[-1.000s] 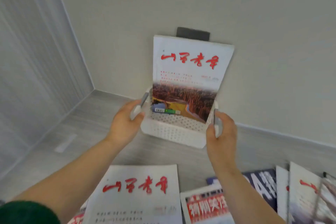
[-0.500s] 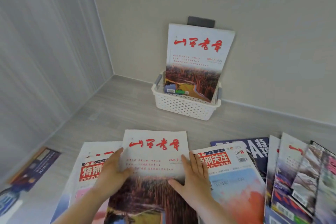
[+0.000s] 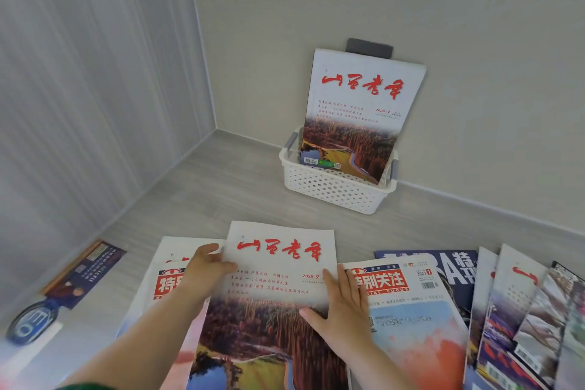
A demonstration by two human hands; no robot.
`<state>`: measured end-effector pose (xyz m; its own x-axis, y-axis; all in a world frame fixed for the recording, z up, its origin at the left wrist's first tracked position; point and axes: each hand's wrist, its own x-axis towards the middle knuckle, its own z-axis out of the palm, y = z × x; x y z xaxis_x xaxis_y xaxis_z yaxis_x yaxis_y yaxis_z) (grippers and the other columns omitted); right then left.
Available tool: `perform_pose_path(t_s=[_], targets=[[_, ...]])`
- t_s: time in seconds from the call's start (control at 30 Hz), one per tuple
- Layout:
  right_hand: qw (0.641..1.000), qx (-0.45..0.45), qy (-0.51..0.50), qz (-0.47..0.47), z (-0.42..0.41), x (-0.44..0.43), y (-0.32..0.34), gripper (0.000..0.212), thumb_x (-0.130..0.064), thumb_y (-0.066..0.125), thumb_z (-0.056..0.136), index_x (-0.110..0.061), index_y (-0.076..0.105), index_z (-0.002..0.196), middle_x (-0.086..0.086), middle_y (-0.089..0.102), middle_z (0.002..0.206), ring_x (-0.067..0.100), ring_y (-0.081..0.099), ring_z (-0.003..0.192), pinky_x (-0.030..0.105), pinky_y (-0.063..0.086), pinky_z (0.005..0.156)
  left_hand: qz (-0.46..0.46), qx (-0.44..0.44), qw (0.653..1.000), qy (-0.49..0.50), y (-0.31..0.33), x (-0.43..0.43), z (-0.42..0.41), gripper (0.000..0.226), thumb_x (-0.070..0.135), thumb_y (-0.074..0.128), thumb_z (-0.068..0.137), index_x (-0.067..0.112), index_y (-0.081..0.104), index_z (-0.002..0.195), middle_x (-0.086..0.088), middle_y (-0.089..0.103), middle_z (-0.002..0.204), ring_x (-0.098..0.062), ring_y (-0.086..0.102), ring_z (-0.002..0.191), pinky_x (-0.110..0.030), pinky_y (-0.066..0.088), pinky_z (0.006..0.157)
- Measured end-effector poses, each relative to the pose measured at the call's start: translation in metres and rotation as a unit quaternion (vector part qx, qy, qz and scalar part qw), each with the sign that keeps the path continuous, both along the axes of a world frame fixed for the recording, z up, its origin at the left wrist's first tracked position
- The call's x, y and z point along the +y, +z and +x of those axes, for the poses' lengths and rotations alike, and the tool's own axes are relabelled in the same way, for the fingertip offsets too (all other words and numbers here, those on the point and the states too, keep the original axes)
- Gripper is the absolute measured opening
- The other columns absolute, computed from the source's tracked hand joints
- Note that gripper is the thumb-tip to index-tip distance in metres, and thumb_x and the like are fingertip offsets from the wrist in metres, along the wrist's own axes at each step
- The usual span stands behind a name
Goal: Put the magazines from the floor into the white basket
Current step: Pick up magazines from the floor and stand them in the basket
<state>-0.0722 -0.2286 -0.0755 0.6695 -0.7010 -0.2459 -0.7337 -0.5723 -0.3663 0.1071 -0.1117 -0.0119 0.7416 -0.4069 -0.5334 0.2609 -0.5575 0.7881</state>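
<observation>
A white perforated basket stands on the floor against the far wall. One magazine with red calligraphy stands upright in it, leaning on the wall. An identical magazine lies on top of the pile on the floor in front of me. My left hand grips its left edge, thumb on the cover. My right hand lies flat on its right side, fingers spread. More magazines are fanned out to both sides.
A dark leaflet and a round blue item lie by the left wall. A dark plate sits on the wall behind the basket. Bare grey floor separates the pile from the basket. Overlapping magazines fill the right.
Both hands left the basket and came down to the pile. They now rest on the top magazine, and the left hand has curled around its left edge.
</observation>
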Motion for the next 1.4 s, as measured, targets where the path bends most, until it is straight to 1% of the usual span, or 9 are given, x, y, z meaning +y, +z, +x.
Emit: perform_pose_path(t_s=[0.23,0.33,0.47,0.6,0.8,0.93,1.1,1.3,1.4], targets=[[0.998,-0.045,-0.033,0.028,-0.001,-0.001,-0.002,0.081,-0.058,0.049,0.079,-0.029,0.007,0.142,-0.006,-0.006,0.156,0.015,-0.01,0.143,0.033,-0.011,0.114,0.04,-0.103,0.979,-0.173,0.007,-0.019,-0.005,0.029,0.007,0.048,0.087,0.01,0.047,0.115,-0.012,0.056,0.125,-0.03,0.054,0.111,-0.036,0.044,0.084],[0.975,-0.171,-0.103,0.094,0.0,-0.004,0.007,0.072,-0.033,0.063,0.079,-0.025,0.021,0.137,-0.003,0.031,0.143,0.016,0.021,0.137,0.032,0.019,0.114,-0.004,-0.163,0.974,-0.154,0.016,-0.026,-0.003,0.026,0.008,0.042,0.089,0.008,0.049,0.114,-0.013,0.058,0.117,-0.024,0.054,0.093,-0.03,0.04,0.074],[0.878,-0.333,-0.182,0.292,0.006,-0.019,0.035,0.04,-0.008,0.06,0.082,-0.027,0.042,0.113,-0.016,0.054,0.101,-0.007,0.051,0.09,0.0,0.045,0.067,-0.157,-0.151,0.974,-0.061,0.038,-0.029,0.016,0.016,0.001,0.045,0.087,0.014,0.052,0.095,-0.007,0.062,0.091,-0.008,0.055,0.069,-0.024,0.043,0.057],[0.857,-0.328,-0.169,0.359,0.017,-0.041,0.07,0.017,-0.009,0.055,0.086,-0.026,0.057,0.082,-0.006,0.065,0.088,0.01,0.061,0.084,0.02,0.048,0.067,-0.267,-0.148,0.951,-0.041,0.065,-0.042,0.033,0.017,0.006,0.044,0.089,0.017,0.052,0.099,0.009,0.062,0.085,-0.003,0.059,0.074,-0.019,0.045,0.058],[0.869,-0.411,-0.147,0.232,0.036,-0.096,0.148,0.023,-0.003,0.058,0.083,-0.021,0.058,0.068,-0.011,0.064,0.068,0.003,0.06,0.065,0.021,0.045,0.058,-0.363,-0.246,0.898,-0.029,0.131,-0.095,0.052,0.021,0.005,0.047,0.087,0.024,0.054,0.084,0.014,0.059,0.079,0.011,0.059,0.06,-0.007,0.049,0.053],[0.834,-0.508,-0.184,0.114,0.049,-0.144,0.185,0.009,0.003,0.059,0.08,-0.005,0.063,0.08,-0.007,0.059,0.06,-0.01,0.052,0.039,0.005,0.042,0.043,-0.392,-0.287,0.873,-0.037,0.166,-0.148,0.063,0.019,0.001,0.05,0.084,0.01,0.056,0.1,0.009,0.059,0.081,0.013,0.056,0.056,-0.001,0.043,0.052],[0.794,-0.555,-0.232,0.086,0.062,-0.188,0.181,0.013,0.003,0.058,0.081,-0.008,0.062,0.085,-0.013,0.06,0.058,-0.013,0.054,0.041,0.001,0.043,0.045,-0.383,-0.298,0.871,-0.073,0.168,-0.202,0.069,0.024,-0.001,0.05,0.084,-0.001,0.055,0.107,-0.001,0.057,0.102,-0.016,0.056,0.092,-0.024,0.048,0.074],[0.792,-0.492,-0.31,0.184,0.075,-0.219,0.128,0.019,0.005,0.057,0.08,0.003,0.064,0.098,0.005,0.063,0.088,0.019,0.059,0.081,0.025,0.046,0.075,-0.3,-0.288,0.904,-0.098,0.121,-0.239,0.078,0.021,0.003,0.05,0.085,0.001,0.059,0.104,-0.002,0.059,0.095,-0.014,0.056,0.083,-0.01,0.047,0.057],[0.795,-0.466,-0.339,0.187,0.079,-0.23,0.11,0.019,0.005,0.057,0.08,0.005,0.065,0.098,0.007,0.061,0.091,0.021,0.057,0.084,0.027,0.042,0.077,-0.267,-0.259,0.923,-0.098,0.098,-0.248,0.082,0.021,0.004,0.052,0.085,0.002,0.061,0.104,-0.002,0.059,0.096,-0.017,0.056,0.086,-0.024,0.045,0.07]])
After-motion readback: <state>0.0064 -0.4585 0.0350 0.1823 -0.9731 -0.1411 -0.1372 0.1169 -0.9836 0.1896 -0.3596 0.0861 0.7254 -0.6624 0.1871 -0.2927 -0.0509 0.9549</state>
